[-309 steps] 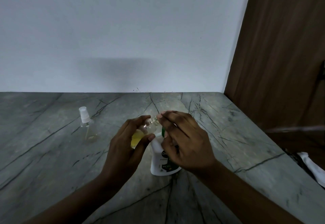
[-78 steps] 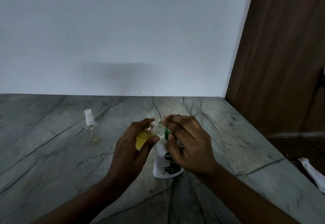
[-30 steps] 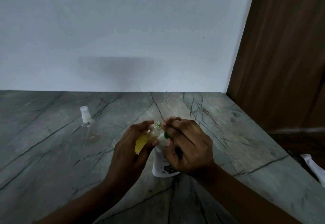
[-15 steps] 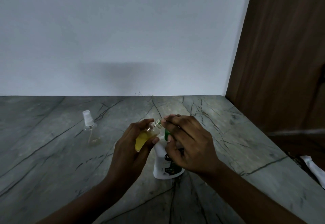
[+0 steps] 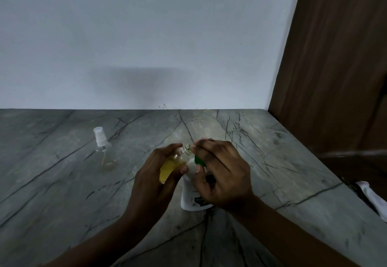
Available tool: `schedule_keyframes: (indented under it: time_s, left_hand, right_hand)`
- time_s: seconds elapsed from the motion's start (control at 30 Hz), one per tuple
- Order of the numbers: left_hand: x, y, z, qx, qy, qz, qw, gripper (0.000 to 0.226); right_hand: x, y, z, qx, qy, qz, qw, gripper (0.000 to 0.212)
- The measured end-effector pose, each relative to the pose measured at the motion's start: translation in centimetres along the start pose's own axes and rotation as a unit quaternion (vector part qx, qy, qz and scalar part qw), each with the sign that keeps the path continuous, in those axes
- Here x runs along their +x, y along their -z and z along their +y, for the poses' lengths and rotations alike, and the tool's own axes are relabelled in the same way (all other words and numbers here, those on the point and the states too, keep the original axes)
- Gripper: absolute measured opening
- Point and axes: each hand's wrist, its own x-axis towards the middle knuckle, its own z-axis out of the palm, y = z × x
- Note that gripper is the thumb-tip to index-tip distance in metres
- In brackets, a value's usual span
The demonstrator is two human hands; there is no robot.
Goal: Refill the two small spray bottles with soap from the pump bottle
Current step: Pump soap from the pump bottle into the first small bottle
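Both bare forearms enter from the bottom edge and converge at centre. The left hand [image 5: 155, 174] is back-up to the camera, with its fingers [image 5: 165, 151] and thumb curled round a small spray bottle [image 5: 167, 169] and held tilted toward the other hand. The right hand [image 5: 223, 174] is just beside it, almost touching, knuckles up. Its fingers are bent over the head of the pump bottle [image 5: 188, 195], index fingertip forward and thumb tucked under. Both wrists are roughly straight. The right forearm [image 5: 282, 231] angles in from lower right and the left forearm [image 5: 100, 243] from lower left.
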Motion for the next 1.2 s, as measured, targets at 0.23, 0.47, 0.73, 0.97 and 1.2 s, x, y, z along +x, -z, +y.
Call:
schedule_keyframes:
  time_s: [0.23, 0.47, 0.73, 0.97, 1.2]
  left_hand:
    - [0.0, 0.0, -0.1, -0.005, 0.004, 0.000, 1.000, 0.036]
    - [0.6, 0.2, 0.6, -0.010, 0.000, 0.010, 1.000, 0.037]
    - [0.7, 0.2, 0.5, -0.014, 0.001, 0.012, 1.000, 0.037]
    - [0.4, 0.2, 0.3, -0.004, -0.001, -0.001, 1.000, 0.036]
    - [0.0, -0.1, -0.3, 0.006, 0.003, -0.007, 1.000, 0.039]
  right_hand:
    - [0.2, 0.1, 0.2, -0.008, -0.001, -0.011, 1.000, 0.029]
    - [1.2, 0.7, 0.1, -0.007, -0.004, -0.021, 1.000, 0.030]
    - [1.6, 0.9, -0.1, -0.013, -0.017, -0.041, 0.999, 0.029]
    - [0.9, 0.5, -0.3, -0.004, -0.025, -0.018, 1.000, 0.028]
    - [0.6, 0.3, -0.4, -0.002, -0.037, -0.022, 0.999, 0.027]
